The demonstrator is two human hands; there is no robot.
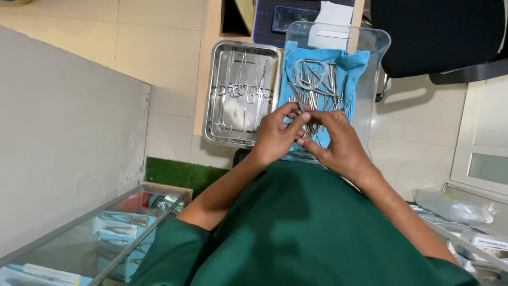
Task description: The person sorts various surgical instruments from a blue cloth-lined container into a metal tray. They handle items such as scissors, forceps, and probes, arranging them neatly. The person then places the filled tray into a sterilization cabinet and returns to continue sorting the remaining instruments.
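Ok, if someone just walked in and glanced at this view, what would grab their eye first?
Probably the two hands meeting mid-frame, left hand and right hand pinching a thin steel instrument over a blue cloth heaped with more tools inside a clear tray. Just left of it sits a steel tray with ring-handled clamps laid in rows.

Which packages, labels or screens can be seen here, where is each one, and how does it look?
Screen: top centre, behind the clear tray; dark rectangle in a dark blue device.
White paper sheet: top, beside the screen; rectangular, white.
Clear plastic bag: right edge, on a shelf; long, transparent, crumpled.
White labelled box: lower right; flat, white, with dark print.
Blue-white instrument packs: lower left, inside the glass cabinet; flat, holding metal tools.
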